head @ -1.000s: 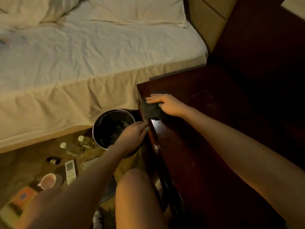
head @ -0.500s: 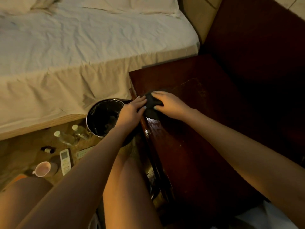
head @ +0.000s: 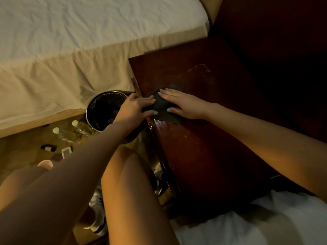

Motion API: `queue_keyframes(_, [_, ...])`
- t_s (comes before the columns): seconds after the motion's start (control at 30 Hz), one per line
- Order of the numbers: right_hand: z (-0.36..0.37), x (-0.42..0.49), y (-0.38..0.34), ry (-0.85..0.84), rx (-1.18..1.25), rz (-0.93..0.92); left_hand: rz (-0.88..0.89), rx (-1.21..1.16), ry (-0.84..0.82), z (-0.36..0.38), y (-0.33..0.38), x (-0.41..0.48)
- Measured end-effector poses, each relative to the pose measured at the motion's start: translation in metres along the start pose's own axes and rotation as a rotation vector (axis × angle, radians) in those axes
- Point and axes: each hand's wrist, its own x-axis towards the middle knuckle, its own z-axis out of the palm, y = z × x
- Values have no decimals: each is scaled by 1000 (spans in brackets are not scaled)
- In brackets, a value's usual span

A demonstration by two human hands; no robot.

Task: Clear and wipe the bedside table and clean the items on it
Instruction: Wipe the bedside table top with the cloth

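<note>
- Both hands are together at the left edge of the surface, meeting on the dark cloth.
- The right hand lies flat on the cloth, fingers straight, pressing it down.
- The left hand looks like it's pinching the cloth's left end between thumb and fingers, right at the rim.
- The key bit: the cloth sits at the very edge, with the bin on the floor just beside and below it, so the left hand is nearer the bin.
- The cloth's long side runs far-left to near-right.
- I reckon the next move is tipping crumbs leftward into the bin, or sweeping right over the rest.
- The bottles and cup are on the floor.
</note>
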Motion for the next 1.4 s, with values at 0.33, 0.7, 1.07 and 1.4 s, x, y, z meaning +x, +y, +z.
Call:
queue_keyframes(0.33, [46, -126, -14, 58, 53, 66, 41, -49, -45, 33, 81, -69])
queue_keyframes(0.7, [60, -199, -41, 255, 142, 102, 176, -81, -239, 29, 115, -92])
queue_keyframes(1.07, [-53, -127, 45, 710, 353, 354, 88, -657, -15, -2, 123, 87])
queue_keyframes(1.4, [-93, -6, 166, 800, 428, 460, 16, -485, -11, 22, 79, 273])
